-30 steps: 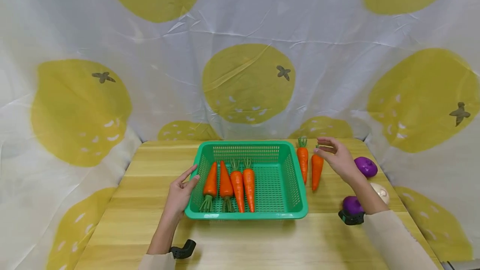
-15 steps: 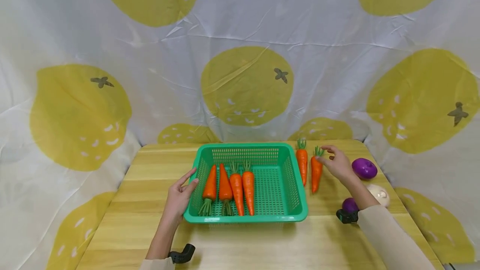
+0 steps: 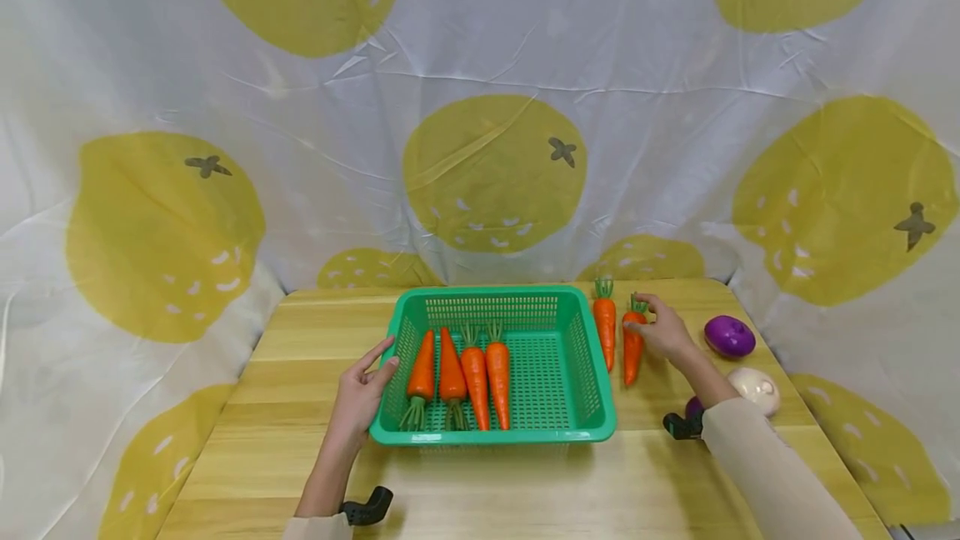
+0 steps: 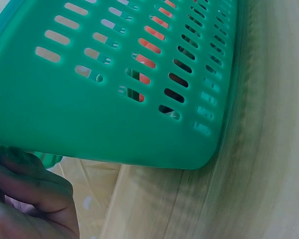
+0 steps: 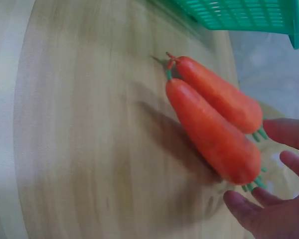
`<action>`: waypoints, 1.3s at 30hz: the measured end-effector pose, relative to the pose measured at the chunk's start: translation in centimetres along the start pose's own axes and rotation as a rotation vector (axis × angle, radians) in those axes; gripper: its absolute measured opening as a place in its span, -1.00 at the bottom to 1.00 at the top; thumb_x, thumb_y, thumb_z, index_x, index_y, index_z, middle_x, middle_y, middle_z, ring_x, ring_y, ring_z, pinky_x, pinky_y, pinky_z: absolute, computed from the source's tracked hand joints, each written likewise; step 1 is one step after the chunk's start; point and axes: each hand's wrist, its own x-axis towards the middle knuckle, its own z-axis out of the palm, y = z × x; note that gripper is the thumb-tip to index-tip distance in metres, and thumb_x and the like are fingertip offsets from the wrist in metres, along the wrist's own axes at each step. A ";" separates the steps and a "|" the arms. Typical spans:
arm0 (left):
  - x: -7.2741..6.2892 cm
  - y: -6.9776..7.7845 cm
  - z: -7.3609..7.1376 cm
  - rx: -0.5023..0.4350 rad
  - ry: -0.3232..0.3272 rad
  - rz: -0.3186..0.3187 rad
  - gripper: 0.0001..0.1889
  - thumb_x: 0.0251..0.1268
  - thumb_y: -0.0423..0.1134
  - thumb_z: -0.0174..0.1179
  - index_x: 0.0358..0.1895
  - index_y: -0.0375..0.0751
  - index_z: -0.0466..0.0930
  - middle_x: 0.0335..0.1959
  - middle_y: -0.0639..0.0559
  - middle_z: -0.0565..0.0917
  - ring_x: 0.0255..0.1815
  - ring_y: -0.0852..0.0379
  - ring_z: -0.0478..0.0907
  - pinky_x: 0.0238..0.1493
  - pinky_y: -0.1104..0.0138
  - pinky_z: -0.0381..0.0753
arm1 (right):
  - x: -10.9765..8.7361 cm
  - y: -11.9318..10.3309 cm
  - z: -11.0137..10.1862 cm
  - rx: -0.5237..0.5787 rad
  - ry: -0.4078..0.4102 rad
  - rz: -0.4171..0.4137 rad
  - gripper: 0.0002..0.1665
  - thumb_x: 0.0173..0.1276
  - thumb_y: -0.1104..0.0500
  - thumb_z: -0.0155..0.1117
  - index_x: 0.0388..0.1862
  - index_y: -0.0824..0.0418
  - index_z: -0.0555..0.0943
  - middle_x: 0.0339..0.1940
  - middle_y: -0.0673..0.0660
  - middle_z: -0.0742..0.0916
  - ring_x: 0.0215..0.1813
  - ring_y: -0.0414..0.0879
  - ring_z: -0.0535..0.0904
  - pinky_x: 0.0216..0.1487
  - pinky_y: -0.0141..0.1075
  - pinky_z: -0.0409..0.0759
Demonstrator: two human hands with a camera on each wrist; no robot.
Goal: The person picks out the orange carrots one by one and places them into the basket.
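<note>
At the left wall of the green plastic basket (image 3: pixel 495 437), my left hand (image 3: pixel 358 394) holds the rim, its thumb on top and its fingers (image 4: pixel 37 189) curled at the edge in the left wrist view. Several orange carrots (image 3: pixel 474 373) lie side by side inside. To the basket's right, two more carrots lie on the table: one near the basket wall (image 3: pixel 604 325), the other (image 3: pixel 632 357) beneath my right hand (image 3: pixel 663 330). The right wrist view shows that hand's thumb and fingers spread around the leafy end of this nearer carrot (image 5: pixel 209 129).
Right of the right hand lie a purple round vegetable (image 3: pixel 729 337) and a white one (image 3: pixel 756 392). Another purple one is mostly hidden behind the right wrist. A lemon-print cloth (image 3: pixel 495 173) hangs behind the wooden table (image 3: pixel 300 357).
My right hand has come down and slightly left, closer over the top of the right-hand carrot. The left hand stays at the basket rim.
</note>
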 end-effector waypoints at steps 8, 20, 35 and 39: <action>0.1 -0.2 0.0 -0.013 0.004 0.005 -0.50 0.52 -0.09 0.25 0.47 0.22 0.48 -0.69 0.02 0.54 -0.70 0.12 0.55 -0.53 0.27 0.66 | 0.0 0.9 0.7 -0.020 -0.011 0.013 -0.17 0.52 0.12 0.28 0.63 0.28 0.16 0.53 0.63 0.23 0.52 0.55 0.18 0.43 0.37 0.32; 0.1 -0.3 0.0 -0.009 -0.004 0.004 -0.46 0.51 -0.06 0.26 0.50 0.19 0.44 -0.62 -0.06 0.64 -0.63 0.05 0.64 -0.46 0.21 0.72 | -0.1 1.2 1.1 -0.056 -0.002 0.028 -0.24 0.50 0.12 0.29 0.57 0.31 0.29 0.47 0.57 0.37 0.44 0.49 0.33 0.40 0.30 0.39; 0.3 -0.3 0.0 -0.011 -0.007 0.001 -0.48 0.53 -0.06 0.24 0.50 0.21 0.44 -0.74 0.11 0.46 -0.73 0.14 0.52 -0.55 0.28 0.65 | -0.9 1.3 0.7 -0.069 0.059 0.057 -0.26 0.37 0.08 0.38 0.47 0.29 0.44 0.31 0.55 0.54 0.20 0.35 0.54 0.11 0.04 0.61; 0.3 -0.3 -0.1 -0.014 -0.003 0.006 -0.49 0.54 -0.09 0.23 0.49 0.20 0.45 -0.75 0.11 0.46 -0.73 0.14 0.52 -0.54 0.28 0.65 | -1.7 0.7 0.6 0.004 0.052 0.053 -0.25 0.38 0.10 0.40 0.48 0.30 0.43 0.34 0.56 0.52 0.22 0.34 0.56 0.03 -0.03 0.70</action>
